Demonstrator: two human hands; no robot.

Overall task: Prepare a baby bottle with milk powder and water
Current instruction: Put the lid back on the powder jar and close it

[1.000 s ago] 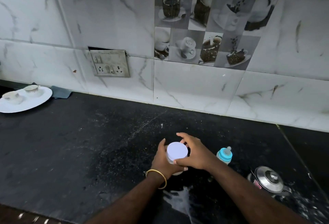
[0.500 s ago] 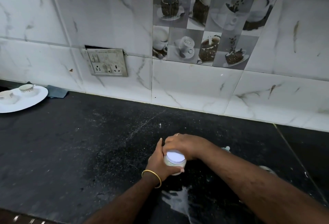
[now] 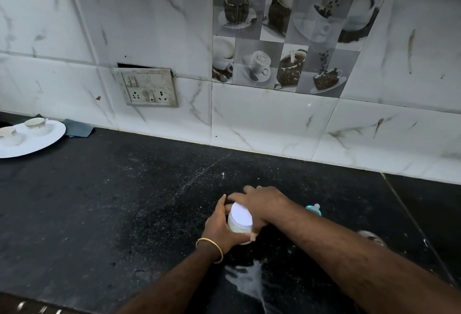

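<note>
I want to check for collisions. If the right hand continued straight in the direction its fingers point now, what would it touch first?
The right hand points left, over the white jar. Its fingertips nearly meet the left hand's thumb, so that comes first. Beyond it only bare countertop shows, though depth is uncertain.

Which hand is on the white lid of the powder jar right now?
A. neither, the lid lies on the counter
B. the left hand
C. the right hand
C: the right hand covers the white lid from above, while the left hand grips the jar body.
</note>
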